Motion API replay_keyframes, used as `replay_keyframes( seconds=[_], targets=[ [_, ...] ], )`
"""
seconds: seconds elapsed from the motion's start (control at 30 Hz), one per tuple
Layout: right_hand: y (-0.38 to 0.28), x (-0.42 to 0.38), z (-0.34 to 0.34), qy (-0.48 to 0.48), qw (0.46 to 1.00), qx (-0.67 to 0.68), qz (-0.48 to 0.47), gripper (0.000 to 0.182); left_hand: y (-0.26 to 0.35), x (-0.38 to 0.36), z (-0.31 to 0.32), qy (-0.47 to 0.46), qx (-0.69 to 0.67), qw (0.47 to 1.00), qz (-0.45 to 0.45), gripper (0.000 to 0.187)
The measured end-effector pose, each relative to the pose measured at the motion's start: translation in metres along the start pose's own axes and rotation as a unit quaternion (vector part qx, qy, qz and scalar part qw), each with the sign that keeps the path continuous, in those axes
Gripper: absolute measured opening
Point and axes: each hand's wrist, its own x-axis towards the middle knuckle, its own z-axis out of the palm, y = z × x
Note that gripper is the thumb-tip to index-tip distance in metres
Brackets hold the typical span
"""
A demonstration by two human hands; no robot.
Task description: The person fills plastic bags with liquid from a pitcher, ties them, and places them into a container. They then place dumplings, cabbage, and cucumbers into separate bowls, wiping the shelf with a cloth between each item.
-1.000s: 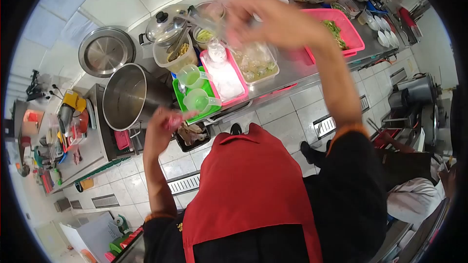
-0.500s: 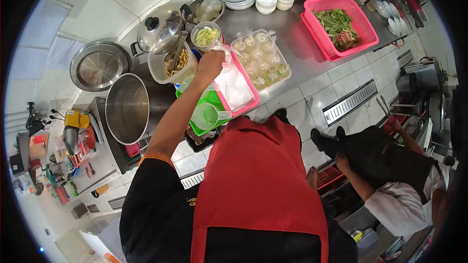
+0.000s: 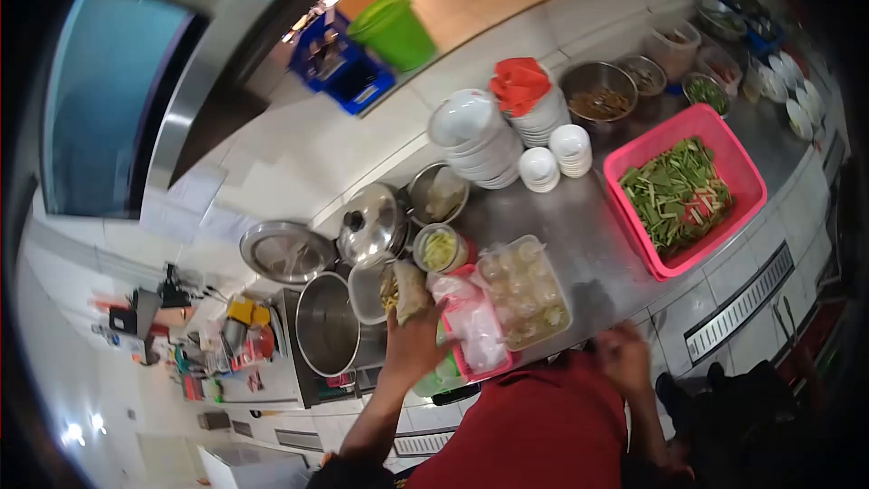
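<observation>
My left hand (image 3: 416, 344) reaches over the front of the counter, thumb and fingers around a cloudy, see-through plastic bag (image 3: 413, 290). That bag overlaps the tub of yellowish-brown food (image 3: 369, 294) behind it. Just right of the hand lies a pink basket (image 3: 496, 369) holding a stack of thin white plastic bags (image 3: 471, 321). A clear tray (image 3: 563, 303) of knotted bags with pale contents sits beside the basket. My right hand (image 3: 625, 358) is at the counter's front edge, smeared by motion, and its fingers are indistinct.
A pink tub (image 3: 756, 195) of cut greens stands on the right. White bowls (image 3: 471, 131), small cups (image 3: 540, 169) and a lidded pot (image 3: 371, 222) line the wall. A deep steel pot (image 3: 328, 330) is at left. Another person (image 3: 742, 417) stands at lower right.
My view has tilted up, bringing the wall shelf in. My left hand has left the stack of bags and moved left, a bag at its fingers. My right hand has come into view.
</observation>
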Motion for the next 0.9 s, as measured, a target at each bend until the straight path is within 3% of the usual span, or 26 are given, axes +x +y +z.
replay_keyframes(
  seconds=[0.03,0.1,0.17,0.23,0.27,0.33,0.37,0.4,0.43,0.47,0.5,0.57,0.7,0.73,0.77,0.87,0.9],
  targets=[
    [-0.012,0.011,-0.002,-0.156,0.987,-0.026,0.016,0.017,0.027,-0.005,-0.019,0.031,-0.01,0.996,0.077,0.079],
    [-0.019,0.025,0.021,-0.298,0.945,0.099,-0.092,0.022,0.086,0.002,-0.033,0.021,-0.157,0.965,0.21,0.086],
    [-0.028,0.034,0.021,-0.3,0.899,0.213,-0.238,0.02,0.107,0.012,-0.001,-0.118,-0.279,0.924,0.234,0.095],
    [-0.019,0.042,0.009,-0.226,0.892,0.325,-0.217,0.016,0.109,0.022,0.026,-0.265,-0.358,0.89,0.096,0.07],
    [-0.013,0.048,0.001,-0.226,0.895,0.312,-0.226,0.016,0.095,0.019,0.049,-0.235,-0.3,0.912,0.15,0.055],
    [0.007,0.05,-0.006,-0.166,0.903,0.382,0.101,0.017,0.078,0.028,0.07,-0.153,-0.186,0.942,0.231,0.031],
    [0.027,0.047,0.001,-0.166,0.907,0.375,0.1,0.017,0.084,0.03,0.07,-0.101,-0.129,0.952,0.257,0.021],
    [0.046,0.039,0.014,-0.151,0.878,0.444,0.095,0.016,0.1,0.036,0.061,-0.202,-0.227,0.952,0.024,0.02],
    [0.064,0.033,0.032,-0.136,0.843,0.512,0.087,0.014,0.098,0.042,0.07,-0.164,-0.255,0.952,0.031,0.021],
    [0.08,0.028,0.054,-0.071,0.862,0.501,-0.037,0.014,0.107,0.045,0.069,-0.173,-0.259,0.95,-0.007,0.02],
    [0.094,0.012,0.08,-0.079,0.862,0.498,-0.043,0.014,0.116,0.048,0.068,-0.179,-0.264,0.947,-0.045,0.02],
    [0.117,-0.022,0.119,0.026,0.864,0.479,0.15,0.02,0.115,0.048,0.081,-0.196,-0.276,0.941,-0.023,0.021],
    [0.095,0.009,0.038,-0.003,0.907,0.402,0.127,0.02,0.133,0.047,0.083,-0.258,-0.313,0.913,-0.038,0.019],
    [0.163,-0.029,0.101,-0.051,0.945,0.299,0.126,0.019,0.134,0.051,0.082,-0.261,-0.367,0.891,-0.056,0.018],
    [0.179,-0.032,0.107,-0.056,0.947,0.293,0.12,0.019,0.135,0.054,0.081,-0.265,-0.419,0.865,-0.073,0.018],
    [0.2,-0.031,0.111,-0.07,0.864,0.482,0.126,0.016,0.138,0.061,0.073,-0.203,-0.396,0.895,-0.025,0.019],
    [0.191,-0.022,0.091,-0.074,0.864,0.481,0.127,0.016,0.141,0.064,0.063,-0.215,-0.438,0.866,-0.108,0.02]
  ],
)
